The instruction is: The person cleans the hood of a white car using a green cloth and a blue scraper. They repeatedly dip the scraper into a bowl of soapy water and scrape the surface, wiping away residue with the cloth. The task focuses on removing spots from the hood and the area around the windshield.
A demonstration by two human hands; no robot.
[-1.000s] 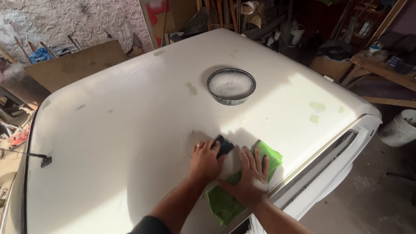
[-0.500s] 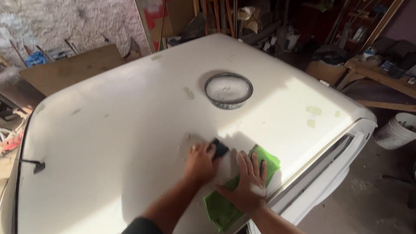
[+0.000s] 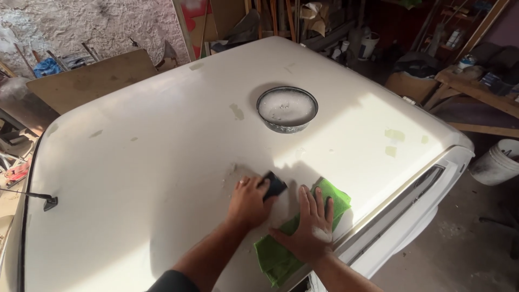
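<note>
Barely shifted, left hand (image 3: pixel 250 201) grips a black sanding block (image 3: pixel 274 185) on the white car roof (image 3: pixel 135 178); right hand (image 3: pixel 309 230) lies open, flat on a green cloth (image 3: pixel 281 257).

A cluttered garage workshop: a white car roof (image 3: pixel 162 162) fills the floor, timber planks (image 3: pixel 281 16) lean at twelve o'clock, a wooden workbench (image 3: pixel 476 92) and plastic bucket (image 3: pixel 494 162) at three o'clock.

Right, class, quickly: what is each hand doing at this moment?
Left hand: closed on a dark sanding block, pressed to the white car roof.
Right hand: open, flat on the green cloth.
</note>
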